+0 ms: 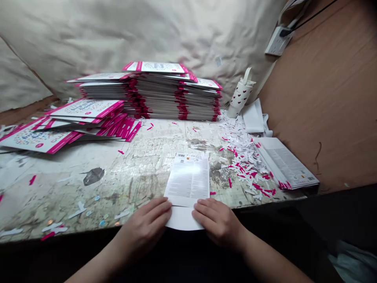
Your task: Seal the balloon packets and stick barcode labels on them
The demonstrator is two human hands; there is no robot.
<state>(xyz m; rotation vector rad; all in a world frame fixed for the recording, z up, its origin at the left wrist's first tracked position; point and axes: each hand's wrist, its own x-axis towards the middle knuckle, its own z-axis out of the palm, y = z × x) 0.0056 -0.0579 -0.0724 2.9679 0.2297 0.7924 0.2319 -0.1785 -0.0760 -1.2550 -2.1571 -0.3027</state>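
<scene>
A white printed cardboard sheet lies at the table's front edge, with small grey text, a barcode and a fold across its lower part. Its plain near flap reaches past the table edge towards me. My left hand grips the left side at the fold, fingers together on top. On the opposite side my right hand holds it the same way. Both thumbs are hidden beneath the card.
Tall stacks of pink-and-white cardboard folders stand at the back, with a looser pile at left. Paper scraps heap at right beside a heart-patterned tumbler and more printed cardboard sheets. A socket strip hangs upper right.
</scene>
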